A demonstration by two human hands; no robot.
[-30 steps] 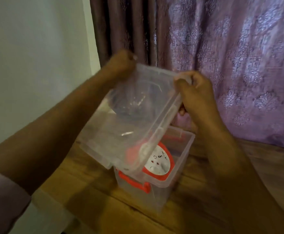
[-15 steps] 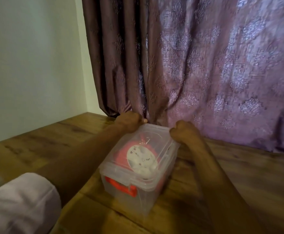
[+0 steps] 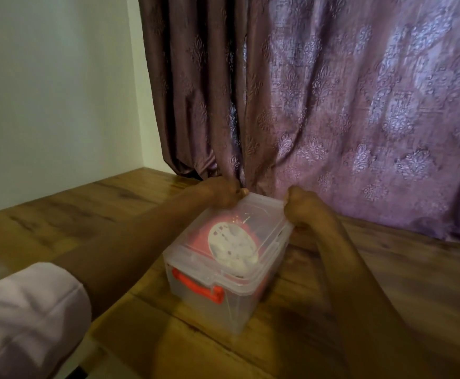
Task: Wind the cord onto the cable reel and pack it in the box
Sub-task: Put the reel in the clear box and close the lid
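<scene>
**Both hands on the far corners of the lid, reel inside the box**

A clear plastic box (image 3: pixel 207 313) stands on a wooden table (image 3: pixel 387 283), near the middle of the view. Its clear lid (image 3: pixel 253 225) lies on top of it. Through the lid and the walls one can see the cable reel (image 3: pixel 233 246), red with a round white face, lying inside the box with the face turned up. A red handle (image 3: pixel 198 289) shows at the near wall of the box, just under the rim; I cannot tell if it belongs to the box or to the reel.

The left hand (image 3: pixel 220 194) is at the far left corner of the lid. Its fingers are curled down over the edge there and it grips the lid. The right hand (image 3: pixel 304 207) is at the far right corner, also with the fingers curled, and it grips the edge of the lid in the same way. So the reel lies below and between the two hands, a little nearer to the person than both of them, and the hands touch only the lid, not the reel.

A pale sleeve (image 3: pixel 29 310) covers the left upper arm at the lower left. Behind the table hangs a purple curtain (image 3: pixel 332 105) with a woven pattern, and to the left of it is a pale wall (image 3: pixel 54 77).
</scene>
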